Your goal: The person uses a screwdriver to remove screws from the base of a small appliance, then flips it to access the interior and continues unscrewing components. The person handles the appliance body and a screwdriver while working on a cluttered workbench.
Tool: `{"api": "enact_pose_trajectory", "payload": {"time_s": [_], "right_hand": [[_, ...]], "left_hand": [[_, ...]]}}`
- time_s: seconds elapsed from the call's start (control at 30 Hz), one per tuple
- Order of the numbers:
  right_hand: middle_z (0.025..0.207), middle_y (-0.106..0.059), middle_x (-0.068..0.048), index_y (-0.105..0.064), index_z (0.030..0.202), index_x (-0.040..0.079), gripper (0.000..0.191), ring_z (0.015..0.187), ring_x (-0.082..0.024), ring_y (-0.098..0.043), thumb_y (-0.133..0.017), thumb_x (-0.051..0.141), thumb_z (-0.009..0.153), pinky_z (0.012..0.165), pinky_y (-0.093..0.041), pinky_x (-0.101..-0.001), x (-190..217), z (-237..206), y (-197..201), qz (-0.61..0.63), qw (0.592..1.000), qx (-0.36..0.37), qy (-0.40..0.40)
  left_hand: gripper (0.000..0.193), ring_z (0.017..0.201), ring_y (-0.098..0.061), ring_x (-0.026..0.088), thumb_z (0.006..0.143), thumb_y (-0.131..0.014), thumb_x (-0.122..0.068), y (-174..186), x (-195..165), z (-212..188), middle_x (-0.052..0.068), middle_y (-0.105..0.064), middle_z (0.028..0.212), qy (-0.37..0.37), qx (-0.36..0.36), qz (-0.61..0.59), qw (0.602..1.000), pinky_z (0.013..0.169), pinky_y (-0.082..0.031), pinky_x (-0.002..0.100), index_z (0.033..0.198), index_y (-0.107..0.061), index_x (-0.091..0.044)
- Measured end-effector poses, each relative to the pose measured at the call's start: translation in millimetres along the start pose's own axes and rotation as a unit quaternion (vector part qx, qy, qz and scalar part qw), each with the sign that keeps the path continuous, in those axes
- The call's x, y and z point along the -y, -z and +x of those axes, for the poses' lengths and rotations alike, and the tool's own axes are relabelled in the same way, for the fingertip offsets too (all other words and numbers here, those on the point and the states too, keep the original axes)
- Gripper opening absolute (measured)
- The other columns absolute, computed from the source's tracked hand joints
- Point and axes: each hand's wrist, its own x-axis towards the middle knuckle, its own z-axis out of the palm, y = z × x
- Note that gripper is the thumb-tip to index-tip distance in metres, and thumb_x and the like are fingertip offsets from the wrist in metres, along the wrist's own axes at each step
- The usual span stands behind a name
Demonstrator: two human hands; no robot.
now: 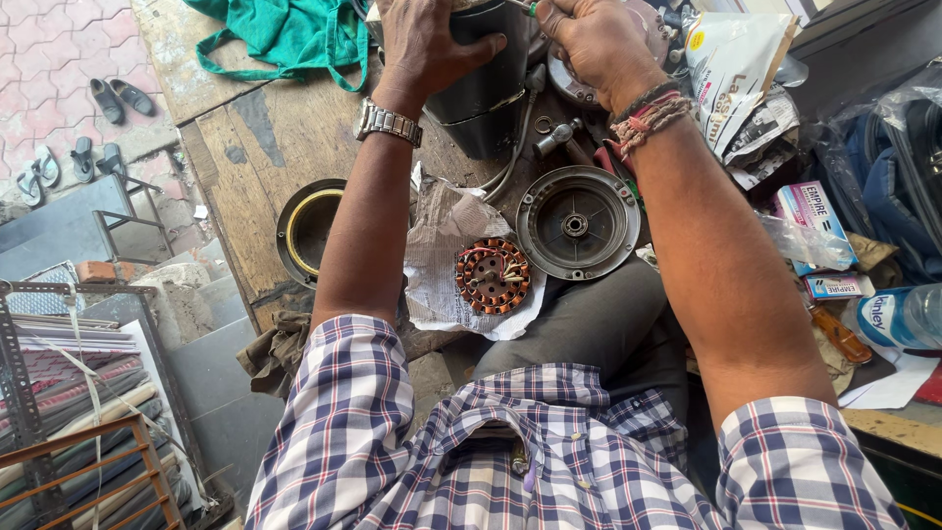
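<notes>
The picture is bright with soft daylight. The pink floor (59,39) at the top left looks the brightest. Shadows are soft and weak on the wooden table (245,186). The white bag (731,74) and the clear plastic (883,108) on the right shine a little. Most things look sharp. Lines bend and stretch near the edges, like the checked shirt (549,451) at the bottom.

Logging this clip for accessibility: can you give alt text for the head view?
A person's left hand grips a dark cylindrical housing while the right hand holds a thin tool above it. Below lie a copper-wound stator on paper and a round metal cover.
</notes>
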Motion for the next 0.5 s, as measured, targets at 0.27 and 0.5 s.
{"api": "enact_pose_trajectory", "payload": {"time_s": [0.27, 0.5], "right_hand": [[0.078, -0.062, 0.013, -0.077, 0.123, 0.012, 0.020, 0.058, 0.003, -0.040, -0.066, 0.022, 0.109, 0.051, -0.032, -0.0173, -14.7, 0.9, -15.1, 0.126, 0.985, 0.023, 0.114], [0.102, -0.075, 0.004, -0.073, 0.130, 0.007, 0.026, 0.086, -0.002, -0.060, -0.068, 0.020, 0.108, 0.077, -0.052, -0.0198, -24.1, -0.7, -30.2, 0.096, 0.975, -0.033, 0.196]], "left_hand": [[0.067, 0.103, -0.066, 0.031, 0.080, -0.091, -0.063, 0.6, 3.9, -0.7, 0.011, -0.071, 0.110, 0.008, -0.003, -0.017, 1.000, 0.085, -0.044, 0.052, 0.122, -0.069, -0.016], [0.072, 0.105, -0.065, 0.032, 0.083, -0.091, -0.061, 0.4, 4.3, -1.6, 0.014, -0.069, 0.111, 0.004, -0.011, -0.025, 1.000, 0.088, -0.045, 0.051, 0.126, -0.065, -0.011]]}}
